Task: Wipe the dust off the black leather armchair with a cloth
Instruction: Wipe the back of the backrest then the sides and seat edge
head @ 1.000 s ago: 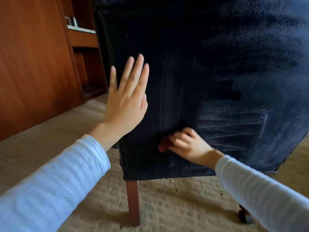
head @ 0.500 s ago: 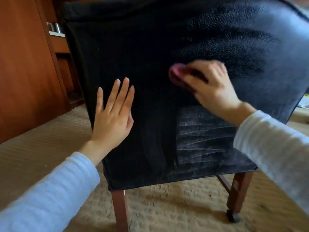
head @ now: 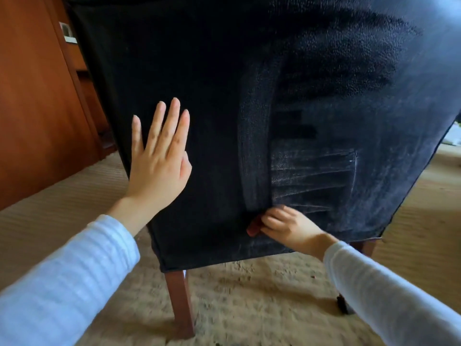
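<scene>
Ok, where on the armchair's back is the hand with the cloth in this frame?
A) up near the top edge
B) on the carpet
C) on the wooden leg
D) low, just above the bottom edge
D: the right hand holds the red cloth against the armchair low down, just above its bottom edge.

Beige carpet [head: 249,295]; reddish wood cabinet [head: 37,96] left; blurry item [head: 65,29], maybe cup, on shelf [head: 71,40].
</scene>
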Available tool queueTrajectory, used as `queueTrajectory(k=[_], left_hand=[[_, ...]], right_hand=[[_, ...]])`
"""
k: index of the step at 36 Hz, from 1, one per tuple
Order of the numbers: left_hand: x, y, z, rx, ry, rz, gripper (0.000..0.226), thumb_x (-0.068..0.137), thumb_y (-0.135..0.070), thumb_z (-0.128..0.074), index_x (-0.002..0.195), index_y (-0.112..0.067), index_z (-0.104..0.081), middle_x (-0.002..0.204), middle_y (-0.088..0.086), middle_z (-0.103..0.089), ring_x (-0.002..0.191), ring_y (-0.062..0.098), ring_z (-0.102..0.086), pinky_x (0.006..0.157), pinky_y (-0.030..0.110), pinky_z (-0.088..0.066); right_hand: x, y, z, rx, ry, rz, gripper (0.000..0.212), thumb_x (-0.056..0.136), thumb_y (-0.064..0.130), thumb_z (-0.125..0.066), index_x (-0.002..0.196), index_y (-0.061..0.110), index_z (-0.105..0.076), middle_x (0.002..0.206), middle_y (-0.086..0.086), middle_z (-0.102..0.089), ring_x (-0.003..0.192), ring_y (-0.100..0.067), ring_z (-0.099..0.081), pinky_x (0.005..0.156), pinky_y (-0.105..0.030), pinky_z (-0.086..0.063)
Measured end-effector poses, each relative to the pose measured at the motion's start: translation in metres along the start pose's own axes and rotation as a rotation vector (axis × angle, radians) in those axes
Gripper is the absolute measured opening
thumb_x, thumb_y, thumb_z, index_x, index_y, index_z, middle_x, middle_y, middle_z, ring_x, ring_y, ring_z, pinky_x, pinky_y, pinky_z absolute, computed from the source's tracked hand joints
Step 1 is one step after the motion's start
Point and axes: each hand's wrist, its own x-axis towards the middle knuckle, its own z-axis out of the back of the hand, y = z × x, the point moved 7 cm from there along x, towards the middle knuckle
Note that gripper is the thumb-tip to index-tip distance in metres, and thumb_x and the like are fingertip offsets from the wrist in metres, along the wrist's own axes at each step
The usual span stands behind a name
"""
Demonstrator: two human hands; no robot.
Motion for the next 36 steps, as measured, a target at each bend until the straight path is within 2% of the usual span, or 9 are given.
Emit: queueTrajectory(k=[3,6,9,13,16,20,26,30,36], left_hand=[[0.000,-0.003,0.001,-0.020,0.013,0.003,0.067,0.089,-0.011,-0.049,0.149,-0.006,-0.020,0.157,0.018,-0.016,0.146,0.032,-0.010,0.116,0.053,0.000],[0.001,-0.002,0.001,-0.002,0.017,-0.001,0.067,0.089,-0.013,-0.049,0.149,-0.006,-0.021,0.157,0.017,-0.017,0.146,0.032,-0.011,0.116,0.053,-0.001],[0.002,-0.001,0.000,0.005,0.019,-0.003,0.066,0.090,-0.015,-0.048,0.150,-0.007,-0.021,0.157,0.016,-0.016,0.146,0.031,-0.011,0.116,0.053,-0.002],[0.002,-0.002,-0.002,0.000,0.020,0.006,0.067,0.089,-0.015,-0.047,0.150,-0.007,-0.022,0.157,0.016,-0.016,0.146,0.031,-0.010,0.116,0.053,0.000],[0.001,-0.001,-0.005,-0.001,0.033,0.004,0.067,0.089,-0.017,-0.045,0.150,-0.006,-0.019,0.158,0.016,-0.013,0.147,0.030,-0.005,0.117,0.052,0.003],[0.000,-0.002,-0.002,0.021,0.008,-0.003,0.068,0.089,-0.017,-0.045,0.151,-0.007,-0.018,0.157,0.016,-0.014,0.146,0.031,-0.008,0.117,0.053,0.000],[-0.001,-0.003,-0.006,0.001,-0.019,0.012,0.066,0.089,-0.014,-0.045,0.150,-0.005,-0.021,0.157,0.017,-0.014,0.146,0.033,-0.010,0.116,0.054,0.001],[0.000,-0.006,-0.008,-0.012,-0.031,0.023,0.066,0.088,-0.011,-0.044,0.149,-0.004,-0.021,0.156,0.019,-0.016,0.145,0.034,-0.010,0.115,0.055,0.002],[0.000,-0.008,-0.005,-0.003,-0.003,0.042,0.068,0.089,-0.012,-0.046,0.150,-0.004,-0.018,0.156,0.021,-0.014,0.145,0.036,-0.008,0.115,0.055,0.003]], right_hand=[[-0.033,0.020,-0.035,-0.033,0.265,0.067,0.008,0.085,0.015,-0.069,0.081,0.021,-0.071,0.089,0.004,-0.061,0.080,-0.020,-0.061,0.080,-0.028,-0.045],[-0.037,0.022,-0.034,-0.037,0.309,0.106,0.013,0.091,0.018,-0.061,0.084,0.022,-0.071,0.089,0.006,-0.061,0.080,-0.018,-0.060,0.079,-0.028,-0.048],[-0.010,0.011,0.010,0.047,0.149,0.105,0.021,0.099,0.011,-0.048,0.093,0.014,-0.068,0.091,-0.003,-0.064,0.082,-0.024,-0.063,0.074,-0.034,-0.051],[0.055,-0.049,0.101,0.059,-0.065,-0.094,0.025,0.095,0.009,-0.056,0.119,0.015,-0.059,0.097,-0.009,-0.066,0.083,-0.026,-0.061,0.070,-0.038,-0.051],[0.101,-0.100,0.171,-0.060,-0.262,-0.192,0.033,0.086,0.000,-0.051,0.114,0.009,-0.067,0.085,-0.013,-0.063,0.074,-0.033,-0.058,0.062,-0.036,-0.040],[0.126,-0.133,0.217,-0.203,-0.469,-0.242,0.035,0.080,-0.004,-0.049,0.108,0.003,-0.069,0.095,-0.018,-0.065,0.081,-0.039,-0.058,0.071,-0.041,-0.047],[0.129,-0.116,0.179,-0.330,-0.472,-0.246,0.014,0.082,-0.005,-0.054,0.078,0.005,-0.063,0.083,-0.020,-0.061,0.067,-0.031,-0.053,0.046,-0.032,-0.039],[0.097,-0.095,0.131,-0.309,-0.394,-0.139,0.017,0.088,-0.003,-0.055,0.078,0.008,-0.063,0.082,-0.017,-0.062,0.063,-0.027,-0.048,0.050,-0.035,-0.038],[0.026,-0.044,0.043,-0.181,-0.155,-0.056,0.020,0.099,0.007,-0.037,0.096,0.018,-0.054,0.085,-0.011,-0.064,0.065,-0.025,-0.051,0.062,-0.034,-0.034]])
